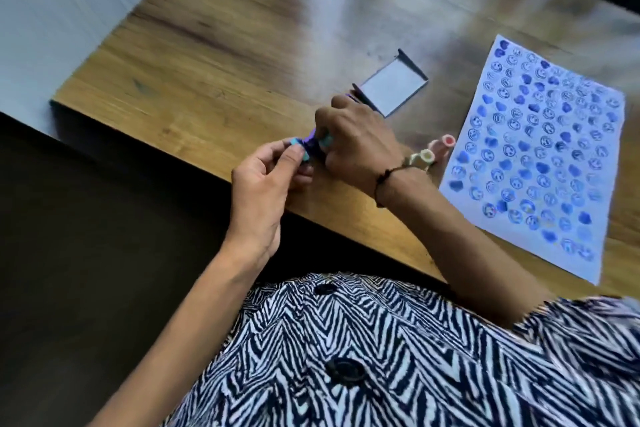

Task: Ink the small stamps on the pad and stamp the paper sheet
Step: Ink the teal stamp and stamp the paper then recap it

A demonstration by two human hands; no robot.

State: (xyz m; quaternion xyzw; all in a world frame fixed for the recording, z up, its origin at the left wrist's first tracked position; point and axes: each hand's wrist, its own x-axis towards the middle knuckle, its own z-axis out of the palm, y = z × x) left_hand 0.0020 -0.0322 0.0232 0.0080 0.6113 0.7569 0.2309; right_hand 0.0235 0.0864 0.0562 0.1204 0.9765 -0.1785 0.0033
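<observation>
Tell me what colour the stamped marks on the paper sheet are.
Blue, in rows of smiley faces and hearts across the paper sheet, seen clearly in the head view.

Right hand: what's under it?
Under the right hand: teal and purple stamp pieces poke out, also pinched by the left hand. The ink pad is mostly hidden behind it.

Wooden table (214,55): far and left portions bare, open for passage right up to the left edge. Centre: open ink pad lid (393,87) lies flat, its raised rim a low obstacle. Both hands crowd the near edge: left hand (266,180) and right hand (356,140) close together, blocking the strip in front of the lid. Two small stamps (434,151) lie between right wrist and stamped paper sheet (540,149), narrowing that gap. Sheet covers the right side, flat. Bare wood between lid and sheet is passable.
</observation>
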